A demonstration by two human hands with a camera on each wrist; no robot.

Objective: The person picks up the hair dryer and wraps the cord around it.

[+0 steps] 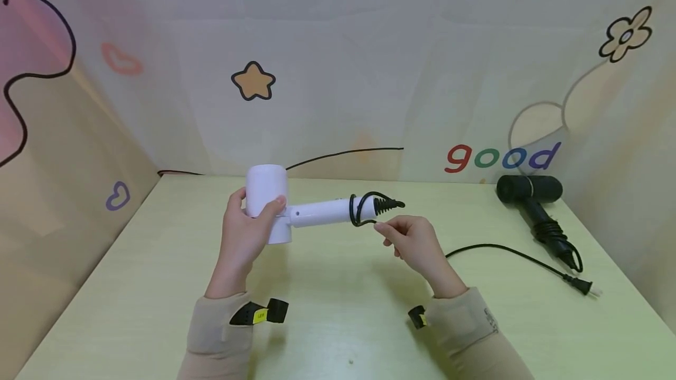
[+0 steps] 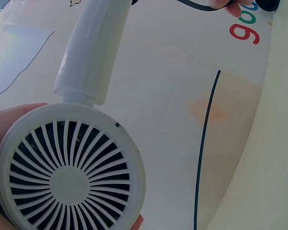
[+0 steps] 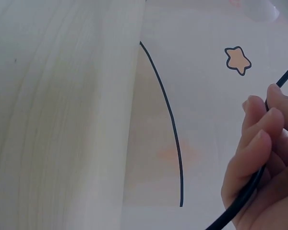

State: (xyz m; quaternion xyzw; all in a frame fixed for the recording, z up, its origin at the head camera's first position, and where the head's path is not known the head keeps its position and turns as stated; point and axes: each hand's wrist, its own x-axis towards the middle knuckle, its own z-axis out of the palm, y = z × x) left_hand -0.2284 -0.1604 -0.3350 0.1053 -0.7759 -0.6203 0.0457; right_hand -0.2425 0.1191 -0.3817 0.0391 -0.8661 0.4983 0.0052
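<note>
A white hair dryer [image 1: 319, 214] is held up over the table, its handle pointing right. My left hand [image 1: 245, 233] grips the dryer's head, thumb across the front; in the left wrist view the slatted round grille [image 2: 69, 184] faces the camera. The black power cord [image 1: 361, 221] loops around the end of the handle, beyond a ribbed strain relief [image 1: 388, 205]. My right hand [image 1: 417, 248] pinches that cord between thumb and fingers just right of the loops. In the right wrist view the cord [image 3: 245, 194] runs through the curled fingers of the hand [image 3: 264, 158].
A black hair dryer [image 1: 530, 189] with its cord wound on the handle lies at the table's back right. The white dryer's two-pin plug [image 1: 583, 285] rests on the table [image 1: 327, 333] at the right. A printed cloth backdrop [image 1: 338, 75] stands behind the table.
</note>
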